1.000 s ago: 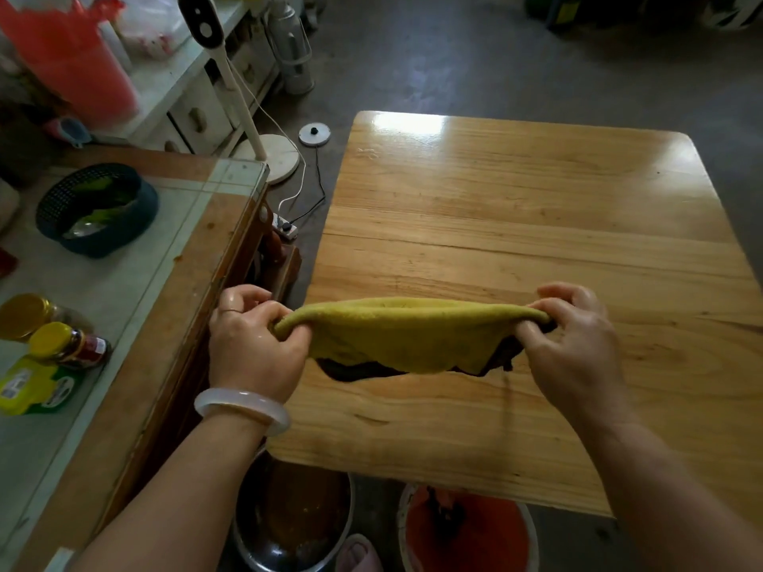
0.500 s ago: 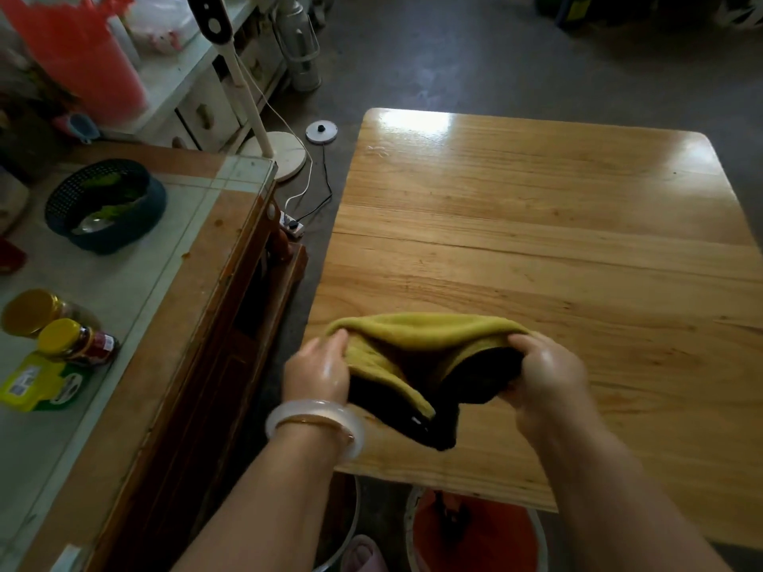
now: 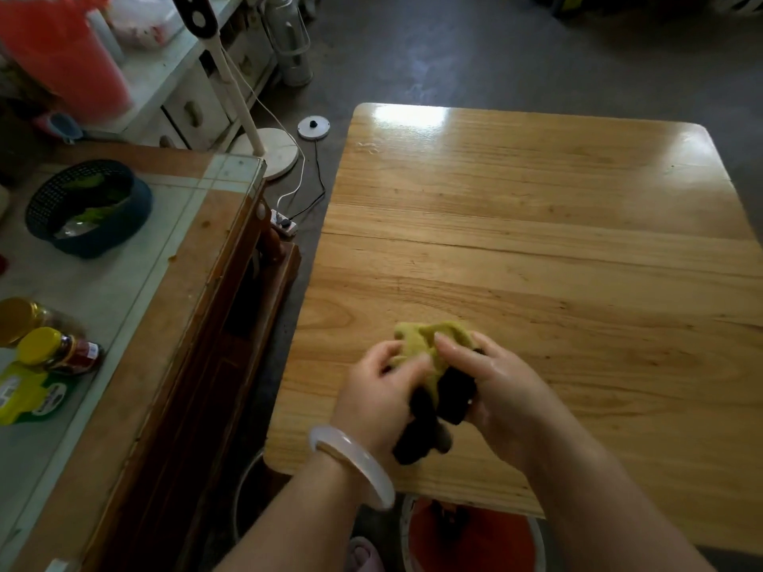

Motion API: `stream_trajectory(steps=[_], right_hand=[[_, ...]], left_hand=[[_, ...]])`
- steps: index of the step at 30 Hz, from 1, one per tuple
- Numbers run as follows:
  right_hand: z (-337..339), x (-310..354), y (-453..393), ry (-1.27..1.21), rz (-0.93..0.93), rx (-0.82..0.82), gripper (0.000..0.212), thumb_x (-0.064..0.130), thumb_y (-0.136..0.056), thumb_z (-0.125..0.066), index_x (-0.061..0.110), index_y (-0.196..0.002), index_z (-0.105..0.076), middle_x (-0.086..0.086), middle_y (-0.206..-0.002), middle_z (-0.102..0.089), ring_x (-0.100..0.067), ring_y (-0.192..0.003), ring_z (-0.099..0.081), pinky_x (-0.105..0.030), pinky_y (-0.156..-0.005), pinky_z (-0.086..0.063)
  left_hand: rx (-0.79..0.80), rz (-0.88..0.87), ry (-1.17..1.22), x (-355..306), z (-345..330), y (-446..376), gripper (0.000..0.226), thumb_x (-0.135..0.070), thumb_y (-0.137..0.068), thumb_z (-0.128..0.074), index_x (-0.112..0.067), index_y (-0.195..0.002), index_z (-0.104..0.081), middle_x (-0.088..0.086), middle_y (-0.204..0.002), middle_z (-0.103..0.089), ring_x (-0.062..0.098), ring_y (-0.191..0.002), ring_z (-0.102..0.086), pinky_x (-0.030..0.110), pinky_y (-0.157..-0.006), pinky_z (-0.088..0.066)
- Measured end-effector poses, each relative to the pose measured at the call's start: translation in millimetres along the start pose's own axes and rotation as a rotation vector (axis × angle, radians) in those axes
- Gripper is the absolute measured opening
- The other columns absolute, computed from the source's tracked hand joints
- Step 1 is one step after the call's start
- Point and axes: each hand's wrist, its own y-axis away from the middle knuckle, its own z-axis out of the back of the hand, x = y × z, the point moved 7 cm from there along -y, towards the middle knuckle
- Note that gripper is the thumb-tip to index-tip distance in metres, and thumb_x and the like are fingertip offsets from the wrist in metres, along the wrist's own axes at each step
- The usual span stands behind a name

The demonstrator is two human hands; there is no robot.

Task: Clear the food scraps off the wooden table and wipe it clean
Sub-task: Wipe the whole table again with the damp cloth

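**Cloth bunched between two hands over the near table edge**

Both hands are gripping the same yellow-green cloth (image 3: 429, 344), which is balled up between them above the wooden table (image 3: 536, 249). The left hand (image 3: 377, 390) is curling its fingers round the left side of the bundle, and the right hand (image 3: 501, 390) is closing its fingers and thumb over the right side, so the hold is narrow and tight on fabric, not spread. A dark flap of the cloth is hanging below the grip, towards the near edge of the table; whether it is touching the wood cannot be told.

No food scraps are showing on the tabletop beyond the grip, so the wiping seems to be the part in hand.

The risks, as I judge them:

- The dangling dark flap is sitting outside both holds. If either hand is loosening while re-folding, that end could be slipping down past the table edge towards the red bin (image 3: 475, 538) just below the grip.
- A cloth bunched this tightly is offering little flat face to the wood; wiping with it so could be leaving streaks or unwiped bands.
- If the cloth is wet, squeezing it here could be dripping onto the boards beneath the hands.
- The bracelet (image 3: 351, 464) on the left wrist could be knocking the table edge on a low stroke.
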Motion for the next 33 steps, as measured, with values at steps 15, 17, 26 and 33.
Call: stream_trajectory(steps=[15, 17, 26, 33], right_hand=[[15, 25, 9, 0.388, 0.318, 0.222, 0.042, -0.018, -0.084, -0.044, 0.017, -0.073, -0.064, -0.001, -0.074, -0.061, -0.015, -0.071, -0.057, -0.026, -0.064, -0.049], [27, 35, 3, 0.491, 0.442, 0.080, 0.042, -0.015, -0.086, -0.045, 0.020, -0.075, -0.064, 0.000, -0.075, -0.060, -0.020, -0.073, -0.057, -0.032, -0.063, -0.052], [21, 58, 3, 0.878, 0.970, -0.342, 0.033, -0.011, -0.082, -0.057, 0.018, -0.091, -0.070, 0.004, -0.095, -0.066, -0.012, -0.096, -0.061, -0.035, -0.085, -0.054], [22, -61, -41, 1.205, 0.358, -0.088, 0.036, 0.008, -0.088, -0.055, 0.034, -0.109, -0.067, 0.017, -0.129, -0.051, -0.005, -0.124, -0.043, -0.028, -0.106, -0.039]], left_hand=[[-0.040, -0.657, -1.144, -41, 10, -18, 0.051, -0.015, -0.073, -0.072, -0.042, -0.110, -0.051, -0.015, -0.142, -0.036, 0.011, -0.138, -0.021, 0.040, -0.115, -0.021], [-0.068, -0.664, -1.091, -50, 18, -20, 0.030, -0.012, -0.072, -0.069, -0.035, -0.086, -0.055, -0.014, -0.114, -0.058, 0.013, -0.118, -0.048, 0.045, -0.101, -0.040], [-0.315, -1.024, -0.866, -64, 35, -4, 0.031, 0.013, -0.065, -0.062, -0.012, -0.084, -0.061, -0.001, -0.102, -0.069, 0.017, -0.104, -0.061, 0.044, -0.096, -0.047], [0.050, -0.491, -1.375, 63, 27, -38, 0.029, -0.005, -0.077, -0.059, -0.025, -0.098, -0.060, -0.005, -0.132, -0.050, 0.018, -0.134, -0.033, 0.034, -0.114, -0.020]])
